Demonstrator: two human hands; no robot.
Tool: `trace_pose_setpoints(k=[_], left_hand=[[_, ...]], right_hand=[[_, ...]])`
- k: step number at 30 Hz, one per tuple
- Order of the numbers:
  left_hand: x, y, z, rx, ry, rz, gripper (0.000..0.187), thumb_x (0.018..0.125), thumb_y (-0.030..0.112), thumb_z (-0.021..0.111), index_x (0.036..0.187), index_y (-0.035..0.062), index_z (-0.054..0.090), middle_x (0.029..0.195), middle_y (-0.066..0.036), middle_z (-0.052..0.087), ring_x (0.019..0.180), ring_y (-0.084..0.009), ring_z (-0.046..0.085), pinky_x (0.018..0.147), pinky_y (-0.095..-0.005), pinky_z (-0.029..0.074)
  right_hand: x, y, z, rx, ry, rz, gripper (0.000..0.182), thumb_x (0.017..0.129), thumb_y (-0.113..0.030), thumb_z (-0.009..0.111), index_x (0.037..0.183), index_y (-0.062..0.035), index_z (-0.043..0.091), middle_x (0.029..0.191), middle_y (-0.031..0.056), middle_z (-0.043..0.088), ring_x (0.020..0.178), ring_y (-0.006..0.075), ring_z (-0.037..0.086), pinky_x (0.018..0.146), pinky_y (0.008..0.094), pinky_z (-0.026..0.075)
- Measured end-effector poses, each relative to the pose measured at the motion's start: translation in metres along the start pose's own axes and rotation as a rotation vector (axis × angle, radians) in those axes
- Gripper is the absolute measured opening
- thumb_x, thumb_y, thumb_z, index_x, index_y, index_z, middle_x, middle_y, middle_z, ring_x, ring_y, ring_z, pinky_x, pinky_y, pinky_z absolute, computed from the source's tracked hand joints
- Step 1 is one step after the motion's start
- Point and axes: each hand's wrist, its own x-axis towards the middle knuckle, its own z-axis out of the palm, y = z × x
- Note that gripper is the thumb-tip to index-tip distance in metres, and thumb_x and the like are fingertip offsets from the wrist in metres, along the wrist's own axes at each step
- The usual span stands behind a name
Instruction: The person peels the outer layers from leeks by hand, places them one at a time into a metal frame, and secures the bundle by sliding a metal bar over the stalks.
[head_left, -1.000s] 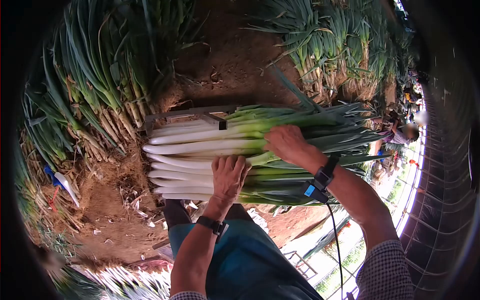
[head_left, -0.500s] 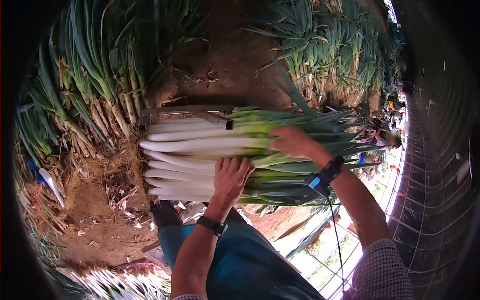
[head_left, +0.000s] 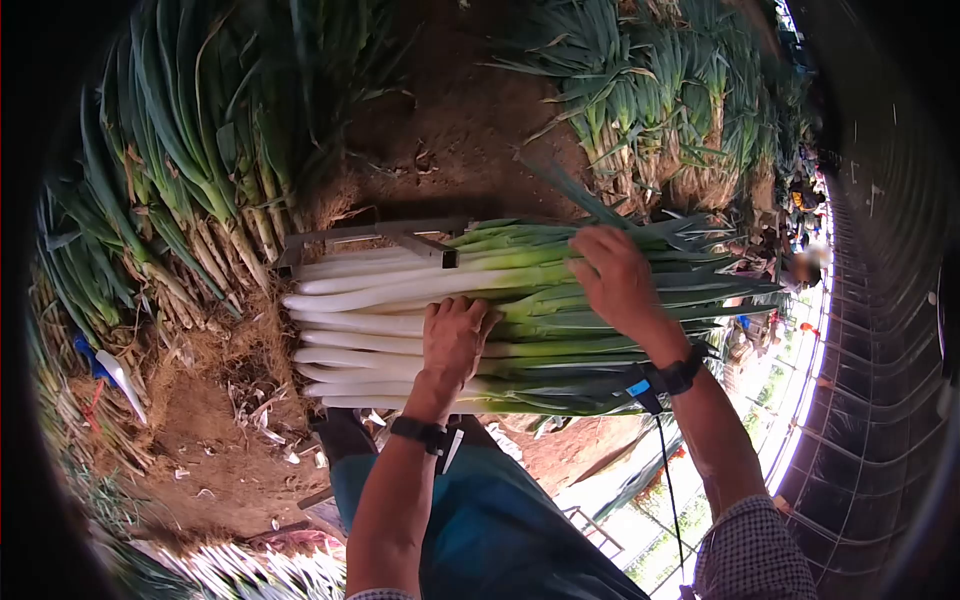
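Trimmed green onions [head_left: 370, 285], white stalks left and green leaves right, lie side by side across a metal frame [head_left: 350, 232] in front of me. My left hand [head_left: 455, 345] rests on the middle of the layer, its fingers curled down over the stalks where white turns green. Farther right, my right hand [head_left: 618, 285] is over the green leaves near the layer's far side, with fingers bent and the thumb apart from them. A bar of the frame crosses over the white stalks on the far side.
Untrimmed green onions with dry roots stand in a heap [head_left: 200, 180] at the left, and another heap [head_left: 650, 90] is at the far right. A white-and-blue handled tool [head_left: 120, 380] lies at the left. More white stalks [head_left: 240, 570] lie at bottom left. A person [head_left: 803, 268] is in the distance.
My right hand has moved right and away from the stalks' pale green part, toward the leaves, and its thumb has come apart from the fingers. My left hand has shifted slightly up-left.
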Motion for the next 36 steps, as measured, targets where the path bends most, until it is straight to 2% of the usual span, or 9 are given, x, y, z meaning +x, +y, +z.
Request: trace_pose_setpoints(k=[5,11,16,19,23,26,28,30,36], left_hand=[[0.001,0.004,-0.001,0.052,-0.028,-0.012,0.020,0.092,0.030,0.071,0.089,0.0107,0.067,0.089,-0.010,0.066,0.091,-0.0314,0.062,0.084,-0.0450,0.043],[-0.015,0.007,0.000,0.052,0.189,0.132,0.029,0.087,0.030,0.076,0.104,0.0077,0.066,0.093,-0.010,0.064,0.092,-0.0324,0.059,0.084,-0.0464,0.043],[-0.015,0.012,-0.013,0.374,0.347,0.147,0.052,0.096,0.037,0.066,0.133,0.0029,0.056,0.124,-0.019,0.059,0.118,-0.0374,0.054,0.106,-0.0535,0.038],[0.008,-0.011,-0.013,0.435,0.351,0.091,0.059,0.099,0.037,0.061,0.144,0.0012,0.046,0.133,-0.021,0.056,0.127,-0.0388,0.050,0.112,-0.0548,0.033],[0.005,-0.027,0.003,0.375,0.275,-0.012,0.059,0.099,0.031,0.058,0.146,-0.0014,0.043,0.133,-0.020,0.057,0.128,-0.0390,0.049,0.115,-0.0538,0.029],[0.003,-0.033,0.005,0.394,0.260,-0.067,0.052,0.100,0.031,0.057,0.142,0.0009,0.049,0.132,-0.019,0.058,0.128,-0.0374,0.050,0.115,-0.0534,0.029],[0.003,-0.033,0.004,0.392,0.239,-0.064,0.047,0.100,0.030,0.056,0.138,0.0025,0.052,0.131,-0.018,0.058,0.127,-0.0366,0.050,0.114,-0.0530,0.030],[0.002,-0.030,0.002,0.399,0.252,-0.052,0.039,0.101,0.028,0.055,0.132,0.0047,0.055,0.129,-0.016,0.059,0.126,-0.0357,0.051,0.114,-0.0524,0.030],[0.000,-0.030,0.002,0.384,0.274,-0.048,0.032,0.103,0.025,0.050,0.128,0.0059,0.057,0.129,-0.014,0.060,0.125,-0.0342,0.052,0.112,-0.0513,0.031]], right_hand=[[0.009,0.020,0.036,-0.051,-0.086,-0.055,0.052,0.090,-0.031,0.069,0.129,0.0023,0.058,0.130,0.0201,0.058,0.127,0.0378,0.050,0.111,0.0480,0.038],[-0.050,-0.002,0.073,-0.067,-0.044,0.021,0.059,0.094,-0.039,0.063,0.135,0.0019,0.054,0.141,0.0234,0.051,0.136,0.0406,0.043,0.117,0.0523,0.030],[-0.057,0.003,0.081,-0.069,-0.004,0.021,0.059,0.098,-0.042,0.056,0.139,0.0001,0.052,0.146,0.0241,0.047,0.139,0.0409,0.040,0.119,0.0534,0.028],[-0.059,0.003,0.084,-0.055,0.011,0.036,0.059,0.094,-0.036,0.062,0.139,0.0014,0.052,0.146,0.0238,0.046,0.139,0.0415,0.040,0.119,0.0543,0.030],[-0.052,0.002,0.073,-0.019,0.060,0.029,0.055,0.093,-0.036,0.065,0.133,0.0008,0.055,0.138,0.0212,0.052,0.133,0.0395,0.045,0.113,0.0530,0.035],[-0.033,0.025,0.063,0.150,-0.039,0.038,0.044,0.093,-0.036,0.066,0.119,-0.0017,0.063,0.122,0.0171,0.061,0.120,0.0364,0.055,0.106,0.0510,0.040],[-0.009,0.066,0.062,0.116,-0.125,0.095,0.034,0.096,-0.038,0.061,0.101,-0.0050,0.068,0.101,0.0142,0.068,0.103,0.0338,0.063,0.098,0.0480,0.043],[0.003,0.099,0.057,-0.041,-0.201,0.082,0.040,0.099,-0.041,0.058,0.088,-0.0052,0.070,0.087,0.0146,0.070,0.092,0.0348,0.067,0.098,0.0480,0.043],[-0.047,0.119,0.029,-0.157,-0.215,0.166,0.045,0.100,-0.047,0.056,0.094,-0.0045,0.071,0.091,0.0139,0.072,0.097,0.0331,0.067,0.104,0.0487,0.039]])
